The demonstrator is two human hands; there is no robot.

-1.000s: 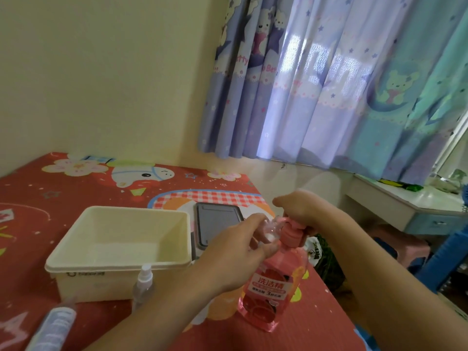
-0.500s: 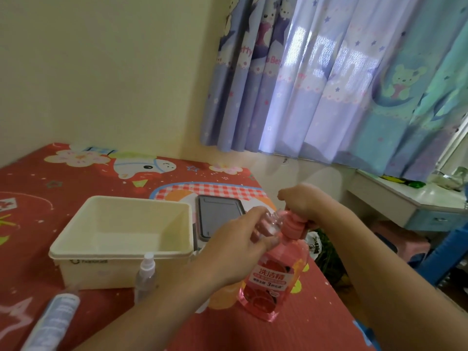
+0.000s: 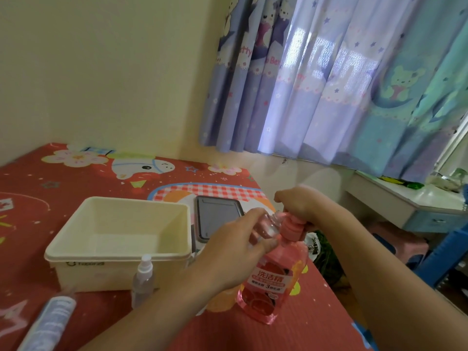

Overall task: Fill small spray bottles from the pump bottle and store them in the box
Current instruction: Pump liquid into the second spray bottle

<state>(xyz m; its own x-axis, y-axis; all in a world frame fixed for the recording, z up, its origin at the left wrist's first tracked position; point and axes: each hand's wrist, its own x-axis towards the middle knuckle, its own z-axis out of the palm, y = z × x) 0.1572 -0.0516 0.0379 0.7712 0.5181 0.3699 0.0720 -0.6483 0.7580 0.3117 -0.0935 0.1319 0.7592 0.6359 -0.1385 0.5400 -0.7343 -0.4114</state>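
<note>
A pink pump bottle stands near the table's right edge. My right hand rests curled on top of its pink pump head. My left hand grips a small clear spray bottle without its cap, its open neck held up at the pump spout. A second small spray bottle with a white sprayer stands upright in front of the cream box, which is open with nothing in it.
A dark phone lies flat behind the pump bottle, right of the box. A long clear tube lies at the lower left. The red patterned table ends just right of the pump bottle; a white desk and pink stool stand beyond.
Both hands have stayed at the pump head, the small bottle still held at the spout. The view has shifted slightly; nothing was picked up or let go.
</note>
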